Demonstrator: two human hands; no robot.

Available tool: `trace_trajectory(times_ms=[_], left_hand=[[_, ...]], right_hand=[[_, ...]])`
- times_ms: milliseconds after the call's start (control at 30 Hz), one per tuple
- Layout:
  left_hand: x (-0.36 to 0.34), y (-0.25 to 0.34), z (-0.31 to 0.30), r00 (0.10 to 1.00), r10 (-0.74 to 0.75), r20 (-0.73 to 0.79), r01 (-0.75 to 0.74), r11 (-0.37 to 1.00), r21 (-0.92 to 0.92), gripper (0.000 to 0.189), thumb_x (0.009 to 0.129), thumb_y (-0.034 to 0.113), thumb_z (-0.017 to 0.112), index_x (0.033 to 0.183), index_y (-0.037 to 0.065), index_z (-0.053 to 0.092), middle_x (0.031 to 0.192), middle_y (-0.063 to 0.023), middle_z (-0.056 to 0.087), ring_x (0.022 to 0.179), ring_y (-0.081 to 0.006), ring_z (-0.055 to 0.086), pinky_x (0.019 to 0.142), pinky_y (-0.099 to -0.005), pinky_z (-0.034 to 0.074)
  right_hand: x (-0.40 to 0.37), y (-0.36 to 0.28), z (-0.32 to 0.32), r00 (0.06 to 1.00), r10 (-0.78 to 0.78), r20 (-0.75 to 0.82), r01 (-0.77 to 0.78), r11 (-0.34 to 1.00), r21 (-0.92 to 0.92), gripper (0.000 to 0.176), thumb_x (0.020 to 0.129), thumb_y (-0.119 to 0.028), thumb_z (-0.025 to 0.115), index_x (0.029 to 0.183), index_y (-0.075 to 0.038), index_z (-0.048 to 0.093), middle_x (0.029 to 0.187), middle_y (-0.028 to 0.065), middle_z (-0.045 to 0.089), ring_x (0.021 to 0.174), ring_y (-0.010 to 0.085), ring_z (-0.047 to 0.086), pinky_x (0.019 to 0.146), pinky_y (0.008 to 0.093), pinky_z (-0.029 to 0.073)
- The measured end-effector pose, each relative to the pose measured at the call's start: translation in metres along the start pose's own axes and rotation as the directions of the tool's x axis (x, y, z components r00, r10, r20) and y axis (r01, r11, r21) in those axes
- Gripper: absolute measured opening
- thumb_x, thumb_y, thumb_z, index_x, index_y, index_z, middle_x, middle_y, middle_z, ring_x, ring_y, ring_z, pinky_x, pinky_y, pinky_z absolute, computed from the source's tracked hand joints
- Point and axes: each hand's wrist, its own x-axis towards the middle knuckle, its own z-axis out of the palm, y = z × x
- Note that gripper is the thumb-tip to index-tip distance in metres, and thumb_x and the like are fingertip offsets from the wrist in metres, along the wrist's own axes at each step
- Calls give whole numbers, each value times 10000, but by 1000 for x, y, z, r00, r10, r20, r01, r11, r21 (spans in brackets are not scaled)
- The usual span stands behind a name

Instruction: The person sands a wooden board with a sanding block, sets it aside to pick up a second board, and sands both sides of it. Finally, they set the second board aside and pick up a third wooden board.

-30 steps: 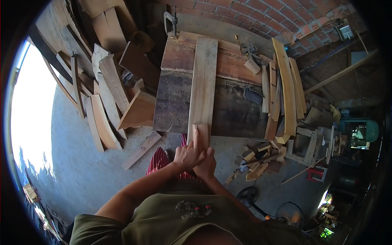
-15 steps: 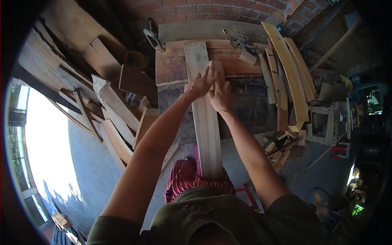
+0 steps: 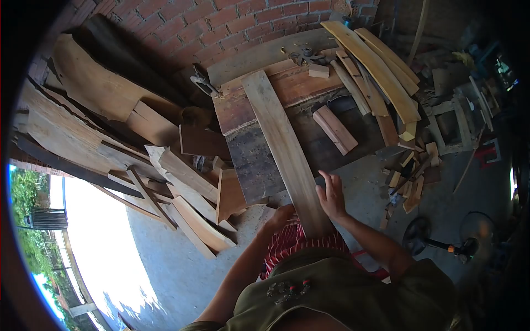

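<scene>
A long pale wooden board (image 3: 287,149) lies over the workbench (image 3: 248,165), its near end sticking out past the front edge to my lap. My right hand (image 3: 332,197) is beside the board's right edge near that end, fingers stretched and apart, holding nothing. Close to the board's left edge, low by my striped trousers, is my left hand (image 3: 280,216); its fingers are mostly hidden, so its grip cannot be made out. A reddish wooden block (image 3: 335,130) rests on the dark part of the bench, right of the board.
Curved yellowish planks (image 3: 375,71) lie along the bench's right side. A small wood block (image 3: 318,71) and a metal clamp (image 3: 203,83) are toward the back. Large boards (image 3: 99,83) lean at left. Offcuts (image 3: 411,176) are piled on the floor at right, below a brick wall (image 3: 237,25).
Both hands have left the reddish block and come back toward my body, to either side of the board's near end. The block now lies right of the board. The view has turned.
</scene>
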Motion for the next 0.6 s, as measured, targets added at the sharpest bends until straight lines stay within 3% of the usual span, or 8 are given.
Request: trace_trajectory(times_ms=[67, 100, 200, 300, 333, 367, 467, 600], left_hand=[[6, 0, 0, 990, 142, -12, -129, 855, -502, 458, 991, 396, 448, 1292, 61, 532, 1249, -67, 586, 1125, -212, 549, 970, -374, 432], [7, 5, 1, 987, 164, -7, -146, 858, -492, 458, 991, 396, 448, 1292, 61, 532, 1249, -67, 586, 1125, -212, 549, 970, -374, 432], [-14, 33, 23, 950, 93, -298, -183, 939, -292, 533, 917, 410, 619, 1292, 42, 529, 1218, -124, 609, 1114, -260, 581, 984, -401, 448], [-46, 39, 4, 931, 244, -270, -285, 950, -126, 442, 845, 275, 733, 1182, 14, 616, 1089, -102, 669, 987, -237, 650, 864, -381, 528], [-58, 45, -4, 929, 255, -266, -294, 949, -116, 442, 845, 275, 733, 1182, 14, 616, 1089, -102, 669, 987, -237, 650, 864, -381, 528], [-71, 48, -13, 919, 266, -292, -286, 958, -27, 422, 838, 224, 727, 1175, -2, 615, 1053, -100, 680, 946, -231, 662, 836, -366, 535], [-117, 47, -31, 850, 388, -355, -302, 913, 275, 417, 820, 155, 714, 1174, -35, 603, 1007, -104, 692, 888, -215, 674, 793, -334, 539], [-192, 38, -27, 752, 573, -326, -337, 759, 557, 427, 796, 148, 722, 1154, -45, 593, 986, -137, 693, 875, -195, 668, 769, -326, 520]], right_hand=[[-40, 2, 48, 971, 235, 42, -239, 954, 184, 541, 915, -211, 560, 1388, -27, 374, 1191, 243, 489, 1132, 395, 492, 947, 444, 394], [-51, 4, 65, 955, 288, 73, -297, 910, 288, 540, 921, -215, 549, 1386, -13, 365, 1211, 276, 500, 1153, 420, 499, 952, 448, 397], [-69, -43, 49, 970, 147, 193, -186, 961, 204, 558, 933, -240, 553, 1398, -7, 352, 1240, 300, 517, 1182, 434, 506, 956, 464, 404], [-84, -43, 49, 977, -52, 207, 52, 999, 7, 596, 933, -247, 561, 1428, -11, 328, 1149, 282, 538, 1125, 415, 534, 917, 467, 437], [-77, -43, 40, 903, 26, 429, -44, 998, 32, 636, 917, -231, 587, 1451, -21, 311, 1138, 263, 505, 1113, 377, 532, 914, 436, 460], [-78, -47, 36, 905, 22, 424, -40, 999, 35, 636, 917, -231, 587, 1451, -21, 311, 1138, 263, 505, 1113, 377, 532, 914, 436, 460], [-67, -89, -3, 903, -429, -1, 429, 903, -27, 645, 863, -166, 647, 1436, -69, 368, 1213, 202, 462, 1075, 362, 528, 888, 428, 473], [-36, -151, -56, 754, -651, -90, 619, 749, -238, 739, 813, -226, 720, 1464, -200, 370, 1372, 155, 401, 1319, 335, 388, 1058, 485, 365]])
